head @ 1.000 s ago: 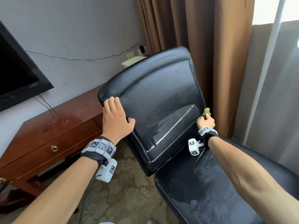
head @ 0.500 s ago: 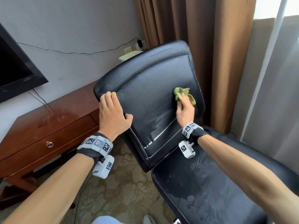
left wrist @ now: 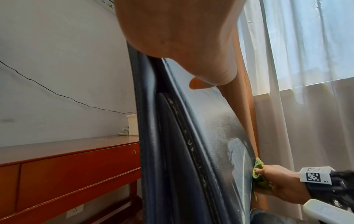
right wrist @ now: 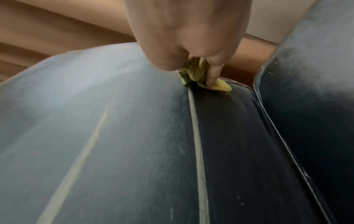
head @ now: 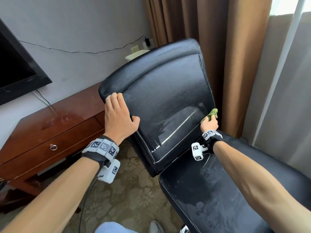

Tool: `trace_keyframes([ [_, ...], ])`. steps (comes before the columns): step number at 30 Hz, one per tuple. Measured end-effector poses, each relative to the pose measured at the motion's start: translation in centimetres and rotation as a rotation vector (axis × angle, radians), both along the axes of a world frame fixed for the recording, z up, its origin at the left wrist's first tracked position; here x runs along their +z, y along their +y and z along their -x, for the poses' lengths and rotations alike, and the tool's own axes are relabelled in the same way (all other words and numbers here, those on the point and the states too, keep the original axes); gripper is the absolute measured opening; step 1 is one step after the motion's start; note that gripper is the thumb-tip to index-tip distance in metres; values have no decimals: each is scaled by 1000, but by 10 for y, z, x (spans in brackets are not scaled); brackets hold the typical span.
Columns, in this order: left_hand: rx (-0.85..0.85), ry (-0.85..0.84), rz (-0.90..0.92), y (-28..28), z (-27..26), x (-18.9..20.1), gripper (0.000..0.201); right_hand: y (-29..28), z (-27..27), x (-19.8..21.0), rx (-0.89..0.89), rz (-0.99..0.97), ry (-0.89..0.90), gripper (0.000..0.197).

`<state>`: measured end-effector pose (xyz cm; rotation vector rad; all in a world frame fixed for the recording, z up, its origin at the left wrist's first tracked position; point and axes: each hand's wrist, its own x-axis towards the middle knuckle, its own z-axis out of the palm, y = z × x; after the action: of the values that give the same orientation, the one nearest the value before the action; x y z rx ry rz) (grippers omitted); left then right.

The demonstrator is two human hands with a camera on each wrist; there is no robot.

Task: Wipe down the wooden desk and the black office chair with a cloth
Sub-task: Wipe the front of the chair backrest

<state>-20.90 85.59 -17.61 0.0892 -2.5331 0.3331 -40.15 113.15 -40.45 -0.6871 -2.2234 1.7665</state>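
The black office chair [head: 165,101] stands in the middle, its backrest tilted toward the desk and streaked with damp wipe marks. My left hand [head: 120,117] grips the backrest's left edge, fingers over the rim and thumb on the front. My right hand [head: 209,123] holds a bunched green cloth [head: 212,113] against the backrest's lower right edge; the same cloth [right wrist: 195,71] shows crumpled under my fingers [right wrist: 213,72] on the leather [right wrist: 134,136], and the cloth [left wrist: 258,171] appears again from the side. The wooden desk [head: 42,132] sits at the left.
A black television [head: 15,69] hangs above the desk, with a cable [head: 84,52] running along the wall to a socket. Brown curtains [head: 235,64] and sheer drapes [head: 286,98] stand right behind the chair. Patterned carpet [head: 127,195] lies below; the chair seat [head: 227,190] fills the lower right.
My right hand swept the cloth up onto the upper right of the backrest, then back down to its lower right edge. The left hand kept its grip on the left edge.
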Motion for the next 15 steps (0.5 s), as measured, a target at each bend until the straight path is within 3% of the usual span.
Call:
trace_keyframes([
  [4,0,-5,-6,1,-1,1,79,-16,-12,-8,11,106,-77,32],
  [6,-5,-7,-8,1,-2,1,79,-30,-21,0,-11,140,-34,32],
  [10,-8,-8,-13,1,-4,2,78,-62,-38,39,-11,-4,395,38],
  [13,-11,-15,-11,0,-5,3,78,-78,-40,60,232,-260,687,55],
  [15,-13,-19,-11,0,-5,3,77,-75,-39,69,374,-430,739,63],
])
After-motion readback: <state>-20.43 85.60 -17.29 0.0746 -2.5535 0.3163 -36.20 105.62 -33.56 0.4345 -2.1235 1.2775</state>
